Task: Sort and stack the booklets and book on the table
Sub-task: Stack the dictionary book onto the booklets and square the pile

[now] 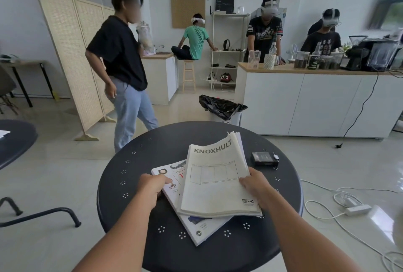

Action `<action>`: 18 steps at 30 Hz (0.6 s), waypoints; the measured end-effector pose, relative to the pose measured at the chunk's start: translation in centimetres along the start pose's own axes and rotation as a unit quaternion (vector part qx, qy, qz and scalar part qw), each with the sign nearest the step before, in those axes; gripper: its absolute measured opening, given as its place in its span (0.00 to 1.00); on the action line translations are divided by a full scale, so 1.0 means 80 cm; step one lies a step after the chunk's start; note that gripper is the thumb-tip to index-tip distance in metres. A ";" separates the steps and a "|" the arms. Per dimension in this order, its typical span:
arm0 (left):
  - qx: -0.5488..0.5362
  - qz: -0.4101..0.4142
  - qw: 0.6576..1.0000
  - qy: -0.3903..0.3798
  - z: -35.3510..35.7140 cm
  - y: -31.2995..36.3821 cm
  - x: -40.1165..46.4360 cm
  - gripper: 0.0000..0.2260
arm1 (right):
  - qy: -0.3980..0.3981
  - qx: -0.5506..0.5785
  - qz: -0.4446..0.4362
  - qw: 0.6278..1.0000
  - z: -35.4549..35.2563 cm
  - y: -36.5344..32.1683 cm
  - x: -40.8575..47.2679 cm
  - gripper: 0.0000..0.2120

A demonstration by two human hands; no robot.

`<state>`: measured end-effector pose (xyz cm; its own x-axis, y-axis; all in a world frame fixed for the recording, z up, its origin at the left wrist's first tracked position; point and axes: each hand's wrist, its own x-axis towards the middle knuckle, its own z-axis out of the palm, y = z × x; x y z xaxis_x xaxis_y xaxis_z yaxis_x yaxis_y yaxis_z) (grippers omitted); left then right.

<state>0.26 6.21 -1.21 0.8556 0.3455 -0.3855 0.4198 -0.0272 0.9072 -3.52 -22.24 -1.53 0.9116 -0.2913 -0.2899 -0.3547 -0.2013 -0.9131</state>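
Note:
A round black table [152, 158] holds a white illustrated book [196, 228] lying flat at its middle. A stack of cream booklets [216, 186], the top one titled KNOXHULT, lies over the book's right half, its far end curling upward. My right hand [257, 186] grips the stack's right edge, thumb on top. My left hand [150, 189] rests on the book's left edge, with a finger pressed on the cover.
A small black box [264, 158] sits at the table's far right. Beyond the table stand a bin with a black bag [222, 106], a white counter [316, 101] and a person [124, 64] walking at the left. Cables and a power strip [357, 209] lie on the floor at right.

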 end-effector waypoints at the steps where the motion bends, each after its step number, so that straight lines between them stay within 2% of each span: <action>1: -0.028 -0.002 0.999 -0.016 -0.001 -0.002 0.001 0.12 | 0.001 0.001 0.001 1.000 0.000 0.000 0.001 0.14; 5: -0.155 0.018 0.979 -0.132 0.004 -0.016 -0.010 0.20 | 0.000 0.030 0.003 1.000 0.004 0.001 0.003 0.14; 7: -0.174 0.017 0.969 -0.172 0.013 -0.027 -0.018 0.22 | -0.002 0.048 0.007 0.999 0.009 0.001 0.002 0.13; 9: -0.188 0.009 0.970 -0.155 0.020 -0.036 -0.019 0.21 | -0.008 0.054 0.007 0.998 0.011 0.000 0.002 0.14; 12: -0.207 0.026 0.968 -0.140 0.020 -0.043 -0.014 0.11 | -0.016 0.059 0.013 0.998 0.009 -0.001 0.003 0.14; 18: -0.179 0.136 0.972 -0.065 0.014 -0.026 -0.009 0.08 | -0.015 0.088 0.009 0.996 0.019 -0.002 0.006 0.13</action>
<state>-0.87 4.99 -3.01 0.9612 0.2482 -0.1207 0.0611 0.2350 0.9701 -2.74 -20.97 -1.96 0.9122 -0.2649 -0.3127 -0.3315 -0.0282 -0.9430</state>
